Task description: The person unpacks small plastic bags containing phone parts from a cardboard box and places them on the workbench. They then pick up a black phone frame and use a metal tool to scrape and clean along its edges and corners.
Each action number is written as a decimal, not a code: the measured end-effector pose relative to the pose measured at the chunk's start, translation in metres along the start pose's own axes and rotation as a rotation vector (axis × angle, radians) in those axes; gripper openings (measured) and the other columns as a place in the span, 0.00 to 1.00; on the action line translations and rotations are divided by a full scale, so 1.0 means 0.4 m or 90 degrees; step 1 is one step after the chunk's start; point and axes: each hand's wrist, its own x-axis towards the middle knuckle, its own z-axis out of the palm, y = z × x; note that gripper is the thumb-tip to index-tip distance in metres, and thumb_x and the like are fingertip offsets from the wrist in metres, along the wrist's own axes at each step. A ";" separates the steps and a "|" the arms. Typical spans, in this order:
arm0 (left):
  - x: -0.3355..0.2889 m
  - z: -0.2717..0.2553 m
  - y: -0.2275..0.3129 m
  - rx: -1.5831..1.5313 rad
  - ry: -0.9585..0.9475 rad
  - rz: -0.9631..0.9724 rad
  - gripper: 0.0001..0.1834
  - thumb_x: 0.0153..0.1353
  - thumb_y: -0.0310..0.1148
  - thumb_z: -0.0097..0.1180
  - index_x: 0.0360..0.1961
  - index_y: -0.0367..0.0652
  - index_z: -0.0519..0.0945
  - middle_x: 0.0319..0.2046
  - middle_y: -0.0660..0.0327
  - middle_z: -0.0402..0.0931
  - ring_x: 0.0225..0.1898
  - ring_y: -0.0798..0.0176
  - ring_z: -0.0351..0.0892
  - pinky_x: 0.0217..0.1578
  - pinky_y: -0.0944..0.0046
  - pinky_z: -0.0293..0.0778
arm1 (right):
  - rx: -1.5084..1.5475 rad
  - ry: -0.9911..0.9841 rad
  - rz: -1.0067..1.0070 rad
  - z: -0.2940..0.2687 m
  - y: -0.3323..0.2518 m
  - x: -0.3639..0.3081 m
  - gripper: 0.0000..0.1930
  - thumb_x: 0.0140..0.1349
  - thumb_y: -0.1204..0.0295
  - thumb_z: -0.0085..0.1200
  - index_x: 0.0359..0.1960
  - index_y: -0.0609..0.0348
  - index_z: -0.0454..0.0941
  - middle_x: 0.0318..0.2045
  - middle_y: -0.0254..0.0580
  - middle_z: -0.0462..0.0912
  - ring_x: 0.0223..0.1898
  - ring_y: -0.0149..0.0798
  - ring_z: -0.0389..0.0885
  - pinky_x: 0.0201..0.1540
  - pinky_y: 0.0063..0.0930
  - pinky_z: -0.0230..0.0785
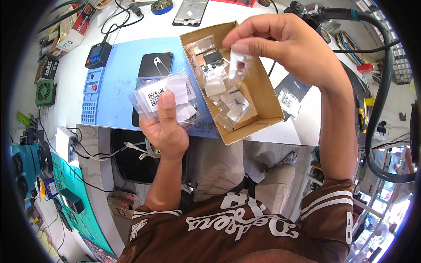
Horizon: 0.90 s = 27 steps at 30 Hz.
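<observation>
Nearest the lens: the wearer's brown jersey (263, 219), across the lower part of the view.

Left to right. The blue mat (118, 65) covers the left and middle of the white tabletop (125, 33), a compartmented blue strip (90, 105) along its left edge. Just above the mat's near edge, the left hand (169, 133) holds a fanned stack of clear bags (164, 98), thumb pressed on top; its fingers are mostly hidden beneath. A dark phone (147, 65) lies just beyond the stack.

Next right, an open cardboard box (263, 94), long axis slanting from far left to near right; its near-left corner appears to project past the tabletop's near edge. More bagged parts (215, 74) lie mainly along its left wall.

Over the box, toward its far right side, hangs a small clear bag (239, 74) with a red-ringed part inside. The right hand (285, 41) pinches its top between thumb and forefinger; the bag's long axis runs from the fingertips toward the wearer. The stack lies left and nearer, across the box's left wall. Bare cardboard shows below and right of the bag; its height above the box floor cannot be judged.
</observation>
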 end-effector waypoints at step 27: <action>0.005 -0.002 -0.005 0.024 -0.007 0.026 0.14 0.73 0.33 0.57 0.52 0.34 0.79 0.42 0.58 0.84 0.39 0.67 0.85 0.41 0.65 0.81 | -0.432 0.012 -0.113 0.078 -0.041 0.034 0.06 0.60 0.70 0.60 0.33 0.59 0.83 0.34 0.38 0.87 0.39 0.37 0.81 0.49 0.29 0.68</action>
